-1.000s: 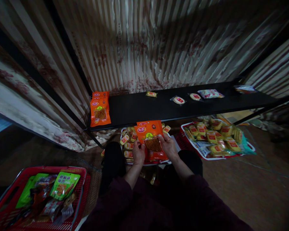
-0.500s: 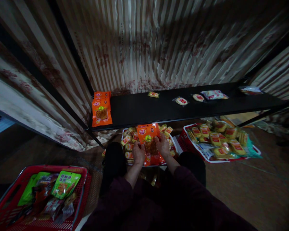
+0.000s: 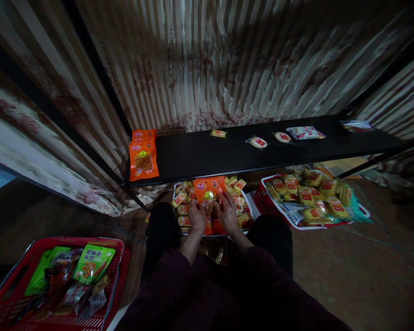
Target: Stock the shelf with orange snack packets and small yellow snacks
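An orange snack bag point(image 3: 207, 186) with a clear window showing brown strips is between my two hands. My left hand point(image 3: 197, 218) is closed on its left edge, and my right hand point(image 3: 227, 212) grips the right edge. At least one more orange bag lies beneath or behind it. Under the bags, a basket of small yellow wrapped snacks point(image 3: 180, 199) stands between my knees. On the black shelf point(image 3: 200, 158) ahead, several matching orange bags point(image 3: 144, 158) overlap in a row at the left end.
Along the shelf lie a small yellow packet point(image 3: 218, 133), two round wrapped biscuits point(image 3: 258, 142), a white packet point(image 3: 305, 133) and a clear packet point(image 3: 357, 125). A red basket point(image 3: 119, 257) with green bags is at lower left. Another basket point(image 3: 264, 184) of yellow snacks stands right.
My fingers have shifted inward on the orange bag, and its window now looks creased between them. The whole view has moved slightly; shelf items and baskets stay put.
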A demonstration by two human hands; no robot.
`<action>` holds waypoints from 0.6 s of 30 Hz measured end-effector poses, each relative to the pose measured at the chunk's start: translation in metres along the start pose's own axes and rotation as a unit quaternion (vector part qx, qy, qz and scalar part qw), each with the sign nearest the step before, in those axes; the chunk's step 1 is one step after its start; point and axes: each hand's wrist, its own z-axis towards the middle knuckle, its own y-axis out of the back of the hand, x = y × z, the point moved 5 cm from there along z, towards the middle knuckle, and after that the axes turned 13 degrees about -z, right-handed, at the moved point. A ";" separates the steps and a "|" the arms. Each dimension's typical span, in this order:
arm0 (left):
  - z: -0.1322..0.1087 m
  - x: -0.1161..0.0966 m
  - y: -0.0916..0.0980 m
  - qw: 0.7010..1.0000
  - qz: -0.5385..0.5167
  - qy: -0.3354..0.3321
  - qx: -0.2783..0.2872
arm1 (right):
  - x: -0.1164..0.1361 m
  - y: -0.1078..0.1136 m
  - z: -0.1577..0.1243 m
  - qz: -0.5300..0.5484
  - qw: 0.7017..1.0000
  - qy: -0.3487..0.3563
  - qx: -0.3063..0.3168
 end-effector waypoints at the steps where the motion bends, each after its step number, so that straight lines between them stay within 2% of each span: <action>1: -0.001 -0.001 -0.001 1.000 -0.006 -0.002 -0.002 | 0.001 0.001 -0.003 0.000 1.000 0.001 0.006; 10: -0.004 -0.004 -0.002 0.996 -0.071 -0.036 -0.026 | -0.004 0.006 -0.005 0.027 0.999 -0.029 0.021; 18: 0.002 0.004 -0.005 0.988 -0.155 0.002 -0.021 | -0.002 0.013 -0.005 0.052 0.997 -0.053 0.026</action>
